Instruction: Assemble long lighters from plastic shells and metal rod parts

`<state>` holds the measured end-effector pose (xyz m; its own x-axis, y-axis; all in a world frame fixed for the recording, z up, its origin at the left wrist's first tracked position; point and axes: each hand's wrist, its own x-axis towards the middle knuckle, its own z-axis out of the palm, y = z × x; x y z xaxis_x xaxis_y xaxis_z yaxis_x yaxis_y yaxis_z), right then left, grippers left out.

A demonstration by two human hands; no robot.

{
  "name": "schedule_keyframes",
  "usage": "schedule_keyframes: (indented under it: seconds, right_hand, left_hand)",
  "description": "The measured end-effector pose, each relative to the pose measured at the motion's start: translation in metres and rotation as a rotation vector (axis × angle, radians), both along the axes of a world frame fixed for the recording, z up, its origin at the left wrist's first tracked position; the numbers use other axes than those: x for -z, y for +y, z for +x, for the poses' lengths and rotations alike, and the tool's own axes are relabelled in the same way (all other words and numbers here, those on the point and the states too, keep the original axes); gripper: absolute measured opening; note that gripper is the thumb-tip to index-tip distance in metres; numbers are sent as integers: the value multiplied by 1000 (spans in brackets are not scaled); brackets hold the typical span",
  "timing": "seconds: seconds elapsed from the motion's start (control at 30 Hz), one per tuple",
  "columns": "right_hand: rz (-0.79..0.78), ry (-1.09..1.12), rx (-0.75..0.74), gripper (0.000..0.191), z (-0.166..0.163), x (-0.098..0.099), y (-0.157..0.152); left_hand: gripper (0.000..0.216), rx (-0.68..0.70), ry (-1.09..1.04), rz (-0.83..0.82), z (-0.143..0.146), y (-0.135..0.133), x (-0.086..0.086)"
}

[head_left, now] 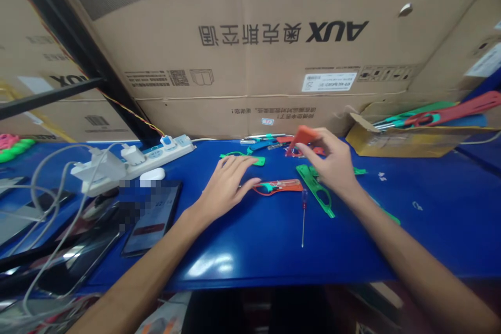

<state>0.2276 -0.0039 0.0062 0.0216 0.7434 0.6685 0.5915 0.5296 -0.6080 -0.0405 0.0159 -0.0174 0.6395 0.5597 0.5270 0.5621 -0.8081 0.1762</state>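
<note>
My left hand [228, 184] lies flat on the blue table [242, 250], fingers stretched out, its thumb touching the left end of an orange and teal plastic handle assembly [279, 186]. My right hand [331, 164] is raised a little above the table and pinches an orange plastic piece [303, 136] between thumb and fingers. Below that hand lie green plastic handle halves [315, 188]. A small screwdriver [303, 216] with a red grip rests on the table, pointing toward me. Another green piece [242, 156] lies past my left fingers.
A white power strip [136, 162] with chargers and cables sits at left, beside phones [152, 219]. Large cardboard boxes [274, 47] wall off the back. An open carton [410, 133] at right holds orange and green parts. More small parts [270, 141] lie by the back wall.
</note>
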Motion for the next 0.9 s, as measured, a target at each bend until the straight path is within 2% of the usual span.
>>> schedule_keyframes:
  seconds: [0.07,0.13,0.2,0.3,0.37,0.43,0.53,0.6,0.73,0.9]
  right_hand:
    - [-115,268,-66,23,-14,-4,-11]
    - [-231,424,-158,25,-26,-1,-17]
    - [-326,495,-228,27,-33,6,-16]
    - [-416,482,-279,33,-29,16,-11]
    - [-383,383,-296,46,-19,17,-7]
    - [-300,160,-317,57,-5,14,-6]
    - [-247,-306,-334,39,13,10,-5]
    - [-268,-495,-344,31,18,10,-4]
    - [-305,-674,-362,29,17,16,-4]
    - [-290,-714,-371,31,14,20,-4]
  left_hand:
    - [50,29,-32,17,1,-1,1]
    - [55,47,-51,46,1,-1,4]
    - [47,53,-63,93,0,2,8]
    - [33,71,-55,129,-5,8,12]
    - [32,99,-41,110,-8,12,12]
    - [33,124,3,101,-11,15,10]
    - [33,99,172,147,-12,14,7]
    - [36,60,266,180,-11,13,6]
    - [37,25,301,140,-10,11,6]
    - [32,25,261,21,-15,15,10]
